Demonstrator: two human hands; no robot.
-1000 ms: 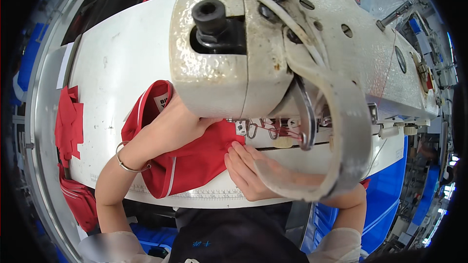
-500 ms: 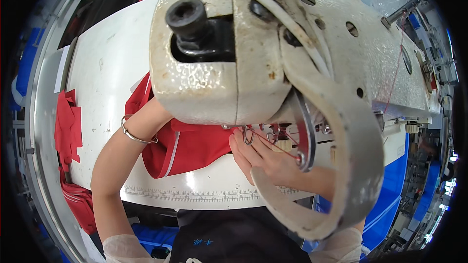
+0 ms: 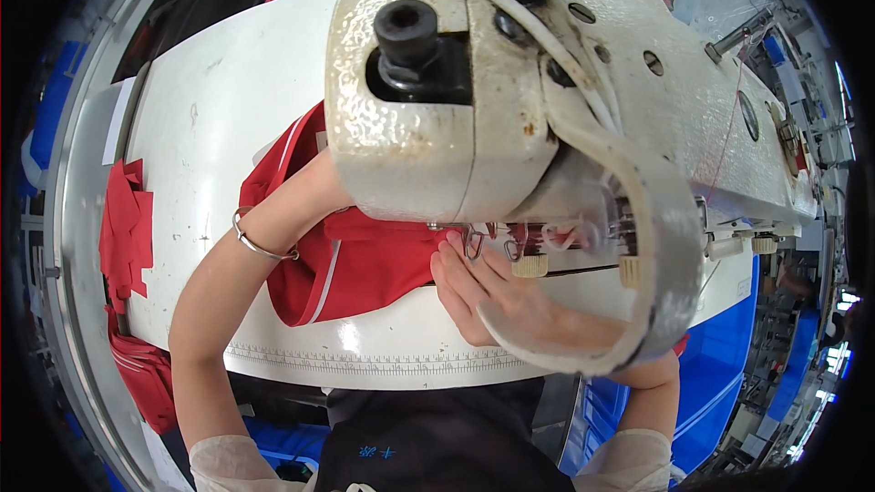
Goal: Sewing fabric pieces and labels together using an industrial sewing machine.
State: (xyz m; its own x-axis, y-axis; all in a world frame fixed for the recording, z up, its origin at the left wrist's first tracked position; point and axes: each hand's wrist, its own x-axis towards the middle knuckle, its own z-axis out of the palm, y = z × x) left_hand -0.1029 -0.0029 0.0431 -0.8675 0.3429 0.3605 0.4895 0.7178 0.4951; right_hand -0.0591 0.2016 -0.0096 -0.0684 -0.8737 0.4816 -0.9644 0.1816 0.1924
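Observation:
Red cloth [image 3: 378, 264] with a white stripe lies bunched on the white bed under the sewing machine head [image 3: 401, 159]. My left forearm [image 3: 219, 292], with a silver bangle [image 3: 260, 241] at the wrist, reaches over the cloth. The machine head covers my left hand, so its fingers are hidden. My right hand [image 3: 497, 296] lies at the cloth's right edge, fingers stretched out and fingertips touching it, just below the thread hooks [image 3: 474, 244]. The curved guard [image 3: 670, 255] passes in front of that wrist. Behind the guard, the moving thread lever is smeared.
Red cloth pieces [image 3: 126, 228] lie at the bed's left edge, with folded striped red pieces [image 3: 141, 369] below. A printed ruler scale [image 3: 365, 360] runs along the near edge. A blue bin [image 3: 720, 364] stands at the right.
The machine head sits further right in the picture. Its thread lever, sharp before, is now smeared by motion. More cloth shows beyond my left wrist; my right hand has barely moved.

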